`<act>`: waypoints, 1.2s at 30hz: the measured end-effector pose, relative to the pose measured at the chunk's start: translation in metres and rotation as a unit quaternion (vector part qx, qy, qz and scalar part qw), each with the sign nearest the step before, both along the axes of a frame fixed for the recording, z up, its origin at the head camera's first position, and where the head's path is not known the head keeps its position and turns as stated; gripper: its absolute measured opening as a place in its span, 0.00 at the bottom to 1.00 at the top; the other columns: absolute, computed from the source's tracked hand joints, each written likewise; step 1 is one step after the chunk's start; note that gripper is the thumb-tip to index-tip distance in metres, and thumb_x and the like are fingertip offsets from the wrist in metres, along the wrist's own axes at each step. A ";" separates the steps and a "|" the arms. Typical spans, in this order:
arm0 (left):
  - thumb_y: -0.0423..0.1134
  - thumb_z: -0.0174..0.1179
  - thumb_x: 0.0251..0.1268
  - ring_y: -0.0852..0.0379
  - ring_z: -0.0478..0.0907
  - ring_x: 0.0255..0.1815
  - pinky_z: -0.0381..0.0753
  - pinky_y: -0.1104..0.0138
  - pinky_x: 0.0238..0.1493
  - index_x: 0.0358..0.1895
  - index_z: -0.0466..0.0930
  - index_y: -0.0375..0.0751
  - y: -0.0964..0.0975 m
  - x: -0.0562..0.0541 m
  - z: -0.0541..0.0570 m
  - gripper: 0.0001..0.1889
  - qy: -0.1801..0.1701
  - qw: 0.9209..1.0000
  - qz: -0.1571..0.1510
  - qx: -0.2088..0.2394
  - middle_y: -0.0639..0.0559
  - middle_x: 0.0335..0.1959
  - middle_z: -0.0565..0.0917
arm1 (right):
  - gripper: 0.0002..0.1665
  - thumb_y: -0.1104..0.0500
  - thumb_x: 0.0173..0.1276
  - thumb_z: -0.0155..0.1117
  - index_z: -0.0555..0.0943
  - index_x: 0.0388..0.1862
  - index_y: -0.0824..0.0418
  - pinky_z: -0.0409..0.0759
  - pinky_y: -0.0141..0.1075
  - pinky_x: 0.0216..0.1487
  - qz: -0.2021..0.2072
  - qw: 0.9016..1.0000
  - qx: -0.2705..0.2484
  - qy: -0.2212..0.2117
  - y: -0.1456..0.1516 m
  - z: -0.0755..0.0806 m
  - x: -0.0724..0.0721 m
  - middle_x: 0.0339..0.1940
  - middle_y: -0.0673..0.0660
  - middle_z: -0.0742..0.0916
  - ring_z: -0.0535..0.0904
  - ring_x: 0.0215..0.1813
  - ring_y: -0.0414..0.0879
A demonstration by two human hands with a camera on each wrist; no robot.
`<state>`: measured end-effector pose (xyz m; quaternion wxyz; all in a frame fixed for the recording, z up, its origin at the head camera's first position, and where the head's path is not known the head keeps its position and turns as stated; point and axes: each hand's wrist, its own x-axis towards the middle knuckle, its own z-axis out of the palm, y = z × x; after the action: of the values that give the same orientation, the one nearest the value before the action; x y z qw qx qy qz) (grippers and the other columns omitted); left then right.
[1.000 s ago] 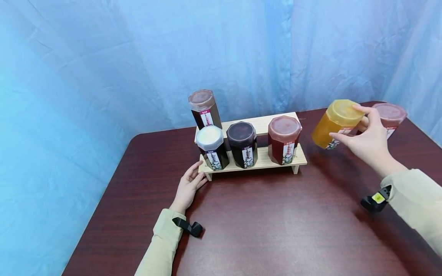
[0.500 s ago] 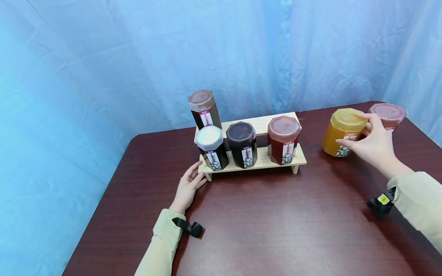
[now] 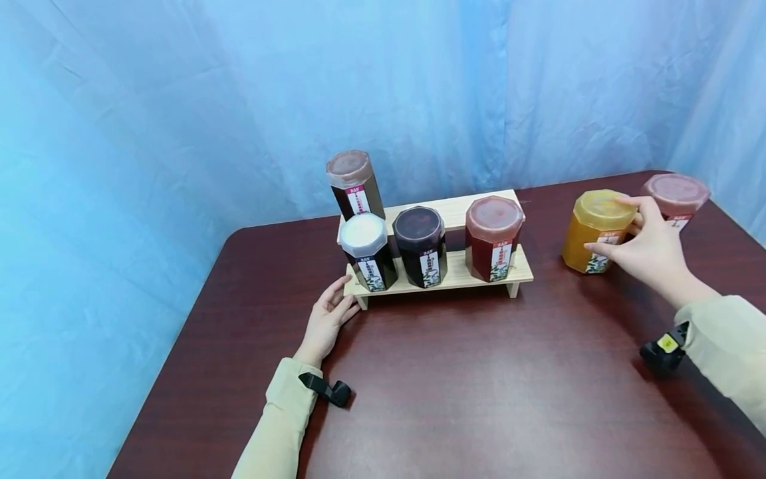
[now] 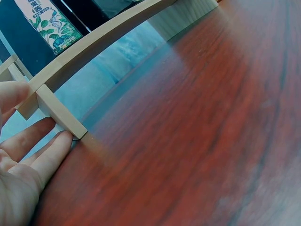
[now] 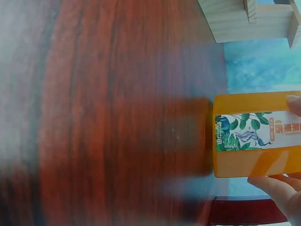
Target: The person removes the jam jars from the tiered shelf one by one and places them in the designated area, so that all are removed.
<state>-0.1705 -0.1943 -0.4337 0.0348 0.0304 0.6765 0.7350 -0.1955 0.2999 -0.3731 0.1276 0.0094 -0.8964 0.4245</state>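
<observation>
Whereas a second ago the yellow jar (image 3: 582, 245) was leaning in the air closer to the rack, it is now sitting upright and lower, to the right of the wooden rack (image 3: 457, 269), and its base is apparently meeting the dark red table (image 3: 431, 379). The right hand (image 3: 649, 249) is grasping it near the top, thumb in front and fingers curling over the far side of the lid, so it is not yet letting go. The left hand (image 3: 325, 324) is staying where it was, its fingers resting loosely against the rack's left end without clasping any jar. On the lower shelf the white-lidded jar (image 3: 370, 259), the dark-lidded jar (image 3: 421, 249) and the red jar (image 3: 493, 243) are keeping their places, while the brown-lidded jar (image 3: 353, 176) is standing behind them. A pink-lidded jar (image 3: 676, 191) is standing just beyond the right hand, partly hidden. By my reading, the carrying is giving way to setting down, with the jar's weight passing to the table.
</observation>
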 end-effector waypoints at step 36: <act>0.28 0.47 0.71 0.65 0.76 0.50 0.78 0.67 0.52 0.70 0.59 0.36 0.000 -0.001 0.000 0.25 0.004 1.000 0.006 -0.006 0.33 0.66 0.67 | 0.49 0.46 0.59 0.69 0.56 0.74 0.52 0.70 0.62 0.29 -0.053 0.979 0.197 0.011 0.000 0.016 -0.001 0.49 0.76 0.76 0.74 0.35 0.69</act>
<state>-0.1715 -0.1940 -0.4341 0.0281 0.0292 0.6811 0.7310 -0.1969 0.3001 -0.3569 0.1556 -0.0082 -0.9603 0.2316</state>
